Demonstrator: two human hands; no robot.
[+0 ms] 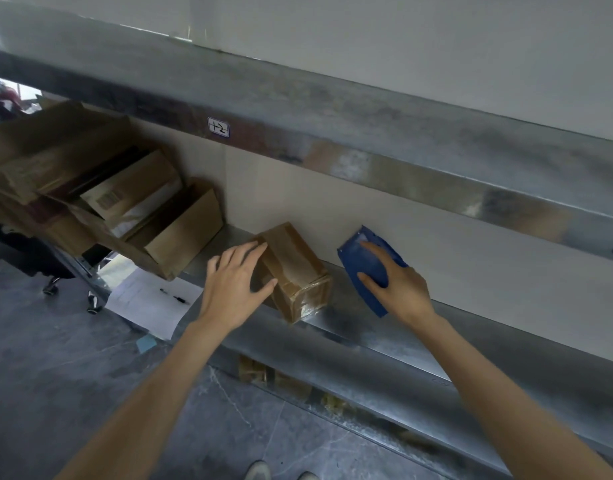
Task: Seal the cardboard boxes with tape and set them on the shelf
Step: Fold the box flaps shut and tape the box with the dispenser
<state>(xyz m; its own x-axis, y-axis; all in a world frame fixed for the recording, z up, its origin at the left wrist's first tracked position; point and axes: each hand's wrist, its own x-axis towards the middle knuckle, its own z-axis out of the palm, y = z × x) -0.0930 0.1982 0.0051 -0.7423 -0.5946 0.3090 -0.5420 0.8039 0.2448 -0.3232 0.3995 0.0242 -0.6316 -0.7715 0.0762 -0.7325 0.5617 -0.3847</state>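
Taped cardboard box (298, 268) sits on metal shelf (367, 329) nr front edge, left hand (232, 289) laid over its left end, fingers spread & nearly straight, thumb vs near side. Right hand (402, 289) grips blue pouch (362, 261) just beside box, thumb curled across it. Open cartons (152, 216) at shelf's left

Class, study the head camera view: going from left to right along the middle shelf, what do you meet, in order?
Pile of open cardboard boxes → left hand, resting on the next item → taped cardboard box → blue packet → right hand, which grips that packet.
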